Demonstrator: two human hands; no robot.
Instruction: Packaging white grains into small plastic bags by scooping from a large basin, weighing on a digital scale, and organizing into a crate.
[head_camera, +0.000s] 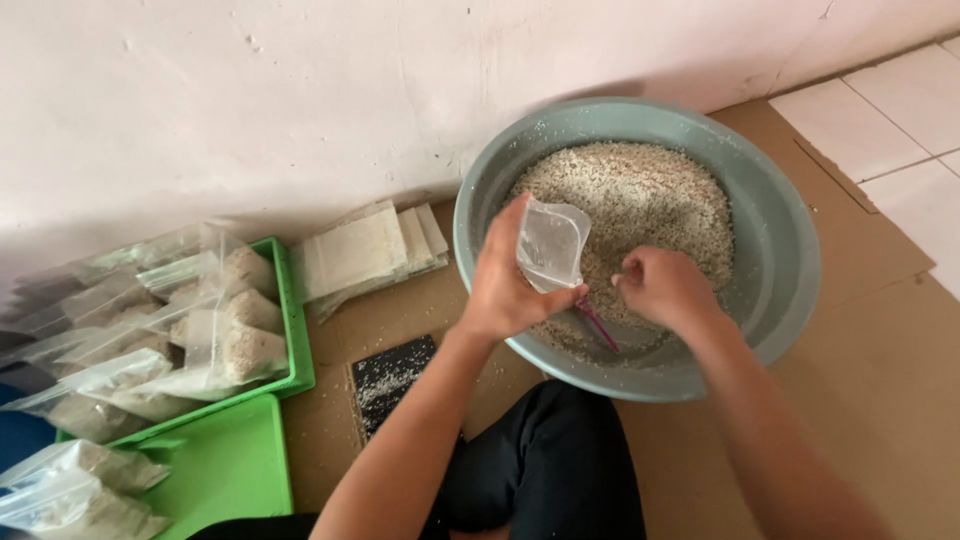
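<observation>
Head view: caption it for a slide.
Left hand holds a small clear bag over a grain-filled grey basin; right hand scoops.

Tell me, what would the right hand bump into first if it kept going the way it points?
Probably the grains in the grey basin: the right hand points down into it, though depth is unclear.

Cardboard floor (870, 350), grey basin (790, 260), green trays (300, 350)

The bowl (640, 250) sits on the floor (880, 330) by the wall (300, 90). Grain (640, 200) lies in it. Left of it lie flat bags (365, 250), then a tray (295, 340) of filled bags (230, 330).
</observation>
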